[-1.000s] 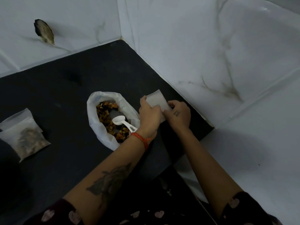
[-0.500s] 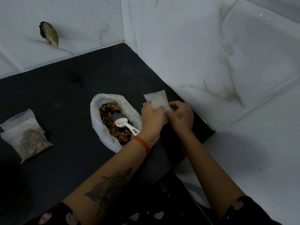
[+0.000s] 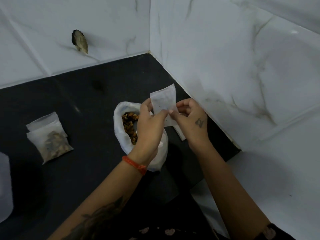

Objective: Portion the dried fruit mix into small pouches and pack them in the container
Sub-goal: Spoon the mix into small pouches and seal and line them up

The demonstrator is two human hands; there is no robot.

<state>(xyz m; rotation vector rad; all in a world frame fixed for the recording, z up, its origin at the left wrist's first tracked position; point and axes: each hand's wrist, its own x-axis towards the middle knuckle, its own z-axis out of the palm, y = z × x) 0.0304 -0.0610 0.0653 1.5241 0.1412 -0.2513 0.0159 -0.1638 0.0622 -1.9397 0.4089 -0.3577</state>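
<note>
Head view, items as I see them on my feed:

- Counter (image 3: 90, 170): black, set in a corner of white marbled wall tiles (image 3: 225, 58).
- Empty pouch (image 3: 163, 101): small, white, held up off the counter at centre. My left hand (image 3: 150, 125) pinches its lower left edge; my right hand (image 3: 192, 122) pinches the lower right edge with thumb and forefinger. Both hands are curled on it, fingertips nearly meeting.
- Bag of dried fruit mix (image 3: 128, 125): open white bag lying on the counter just below the pouch, at 6 o'clock from it, partly behind my left hand.
- Spare pouches (image 3: 180, 134): white edge on the counter under my right hand; how many, I cannot tell.
- Filled pouches (image 3: 52, 141): two overlapping, well apart at 9 o'clock from the bag.
- Pale translucent object (image 3: 5, 187): left frame edge, perhaps the container.
- Red thread band (image 3: 135, 164): left wrist.
- Hole in the wall tile (image 3: 79, 41): at 11 o'clock.
</note>
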